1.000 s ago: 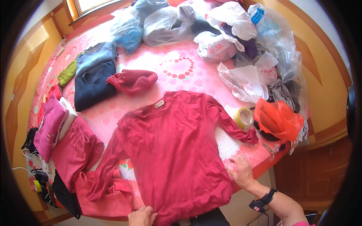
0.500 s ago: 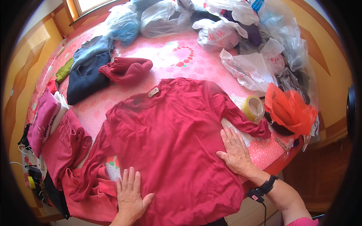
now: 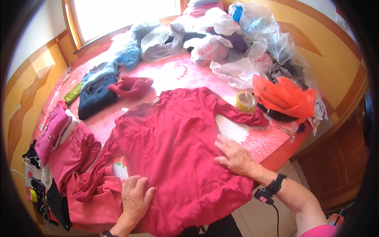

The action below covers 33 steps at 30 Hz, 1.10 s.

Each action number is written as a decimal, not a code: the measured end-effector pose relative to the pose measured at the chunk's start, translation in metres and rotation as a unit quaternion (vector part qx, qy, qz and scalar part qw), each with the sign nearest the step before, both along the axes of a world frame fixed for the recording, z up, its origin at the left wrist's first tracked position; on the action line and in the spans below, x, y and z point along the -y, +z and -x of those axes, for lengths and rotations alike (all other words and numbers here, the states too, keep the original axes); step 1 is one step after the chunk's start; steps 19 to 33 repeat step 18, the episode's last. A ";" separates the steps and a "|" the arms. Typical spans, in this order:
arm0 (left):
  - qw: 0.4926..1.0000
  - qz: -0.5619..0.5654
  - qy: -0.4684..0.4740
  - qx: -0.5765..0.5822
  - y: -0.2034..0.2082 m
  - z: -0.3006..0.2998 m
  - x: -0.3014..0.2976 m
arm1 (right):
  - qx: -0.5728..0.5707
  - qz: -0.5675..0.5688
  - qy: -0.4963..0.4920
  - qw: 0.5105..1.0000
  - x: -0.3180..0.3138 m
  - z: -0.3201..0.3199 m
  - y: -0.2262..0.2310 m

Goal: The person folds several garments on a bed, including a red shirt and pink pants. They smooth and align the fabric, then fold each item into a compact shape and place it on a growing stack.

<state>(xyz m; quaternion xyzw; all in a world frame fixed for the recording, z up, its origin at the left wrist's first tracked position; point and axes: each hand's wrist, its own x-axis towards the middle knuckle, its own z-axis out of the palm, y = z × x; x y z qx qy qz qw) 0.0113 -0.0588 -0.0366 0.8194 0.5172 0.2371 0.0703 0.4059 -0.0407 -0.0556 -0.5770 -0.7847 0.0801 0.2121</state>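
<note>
A red long-sleeved top point(image 3: 177, 142) lies spread flat, front down, on a pink patterned table point(image 3: 173, 75). My left hand point(image 3: 135, 194) rests flat on its lower left hem, fingers together. Flat on the right side of the top, near the table's edge, lies my right hand point(image 3: 233, 156), a black band on its wrist. The right sleeve point(image 3: 237, 114) runs out toward a roll of yellow tape point(image 3: 245, 101). The left sleeve point(image 3: 100, 162) trails down over other pink clothes.
Folded pink clothes point(image 3: 59, 138) lie at the left, a dark blue garment point(image 3: 96, 93) and a dark red one point(image 3: 132, 86) further back. Plastic bags point(image 3: 221, 43) pile up at the back, an orange bag point(image 3: 286, 94) at the right. Wooden panelling surrounds the table.
Both hands have slid up from the hem onto the top and now press flat on it. The view has shifted, so the table sits lower in the picture.
</note>
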 end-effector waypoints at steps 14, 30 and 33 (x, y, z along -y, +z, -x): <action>0.975 0.134 -0.175 0.040 0.050 -0.029 -0.142 | -0.014 -0.204 -0.187 0.961 0.043 -0.104 0.008; 0.995 0.026 -0.033 0.092 0.016 -0.043 -0.253 | 0.076 -0.128 -0.303 0.941 0.038 -0.193 0.019; 0.995 0.026 -0.033 0.092 0.016 -0.043 -0.253 | 0.076 -0.128 -0.303 0.941 0.038 -0.193 0.019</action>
